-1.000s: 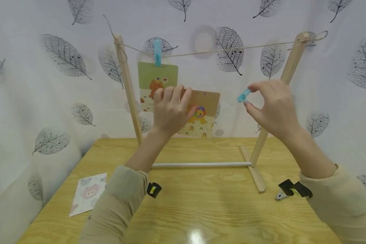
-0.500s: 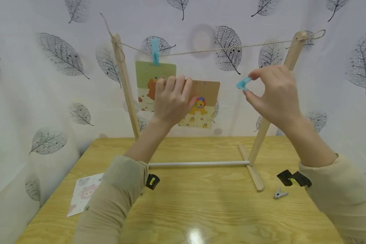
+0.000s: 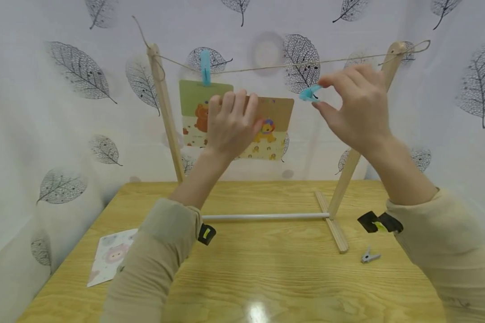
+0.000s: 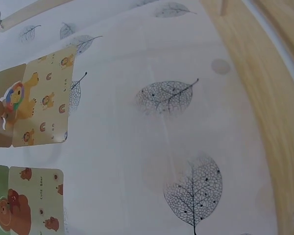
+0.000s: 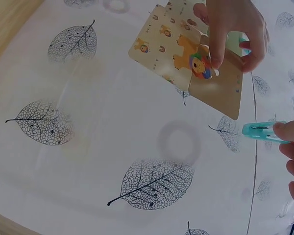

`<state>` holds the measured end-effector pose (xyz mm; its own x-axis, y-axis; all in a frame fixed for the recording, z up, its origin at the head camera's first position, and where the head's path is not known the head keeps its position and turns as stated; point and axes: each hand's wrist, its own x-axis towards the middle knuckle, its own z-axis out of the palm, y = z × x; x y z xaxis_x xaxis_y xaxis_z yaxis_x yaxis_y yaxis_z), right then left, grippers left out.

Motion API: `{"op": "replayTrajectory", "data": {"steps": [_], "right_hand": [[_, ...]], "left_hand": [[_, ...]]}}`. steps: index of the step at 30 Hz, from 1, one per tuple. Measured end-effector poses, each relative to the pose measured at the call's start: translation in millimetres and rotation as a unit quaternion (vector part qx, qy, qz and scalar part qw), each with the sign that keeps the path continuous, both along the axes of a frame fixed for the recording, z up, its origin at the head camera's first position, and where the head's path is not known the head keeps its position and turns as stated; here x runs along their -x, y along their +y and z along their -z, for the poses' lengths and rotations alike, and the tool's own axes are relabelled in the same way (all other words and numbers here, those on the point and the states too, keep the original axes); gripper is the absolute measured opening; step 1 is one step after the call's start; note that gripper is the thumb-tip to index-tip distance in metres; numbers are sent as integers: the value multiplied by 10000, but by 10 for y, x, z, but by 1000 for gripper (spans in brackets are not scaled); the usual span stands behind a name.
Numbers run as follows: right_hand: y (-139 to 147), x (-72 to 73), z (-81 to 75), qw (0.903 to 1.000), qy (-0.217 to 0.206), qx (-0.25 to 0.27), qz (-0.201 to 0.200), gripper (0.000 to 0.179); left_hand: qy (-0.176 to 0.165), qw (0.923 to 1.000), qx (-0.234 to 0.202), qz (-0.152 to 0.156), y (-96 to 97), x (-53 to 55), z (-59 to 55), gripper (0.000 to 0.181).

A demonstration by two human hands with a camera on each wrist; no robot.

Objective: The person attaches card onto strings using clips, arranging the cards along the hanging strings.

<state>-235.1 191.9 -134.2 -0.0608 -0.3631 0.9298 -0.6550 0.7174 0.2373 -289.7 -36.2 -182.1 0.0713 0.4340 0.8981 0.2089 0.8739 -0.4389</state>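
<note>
My left hand point(image 3: 233, 123) pinches a brown-and-cream lion card point(image 3: 276, 112) between thumb and fingers, below the twine point(image 3: 266, 67). In the left wrist view only a fingertip shows on the lion card point(image 4: 44, 98). To the right, my right hand point(image 3: 359, 105) pinches a light blue clothespin point(image 3: 308, 93) by its handles, its nose pointing left toward the card's upper corner and apart from it. A green bear card point(image 3: 190, 96) hangs on the twine from another blue clothespin point(image 3: 205, 67), partly behind my left hand.
Wooden posts point(image 3: 165, 107) hold the twine, with a white rod point(image 3: 266, 216) low between them. On the table point(image 3: 275, 273) lie a pale pink-figured card point(image 3: 111, 255) at left and a grey clothespin point(image 3: 369, 256) at right. A leaf-patterned curtain point(image 3: 242, 49) hangs behind.
Both hands have risen toward the twine, the left with the lion card. The right hand has also moved left with its clothespin, nearer the card. The bear card still hangs in place.
</note>
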Motion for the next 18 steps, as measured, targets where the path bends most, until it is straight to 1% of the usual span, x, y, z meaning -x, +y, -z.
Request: {"op": "replayTrajectory", "data": {"steps": [4, 7, 11, 14, 18], "right_hand": [[-70, 10, -30, 9998, 158, 122, -29, 23], [-114, 27, -43, 9992, 286, 260, 56, 22], [-165, 84, -40, 9968, 651, 410, 206, 21], [-215, 128, -25, 9937, 991, 372, 354, 17], [-284, 152, 3, 9900, 1304, 98, 538, 13]], "left_hand": [[105, 9999, -37, -41, 13, 0, -21, 40], [177, 9998, -18, -82, 30, -1, -43, 40], [235, 9997, 3, -96, 49, 3, -67, 40], [262, 9996, -9, -104, 61, 6, -77, 39], [259, 9996, -30, -143, 67, 8, -83, 39]]}}
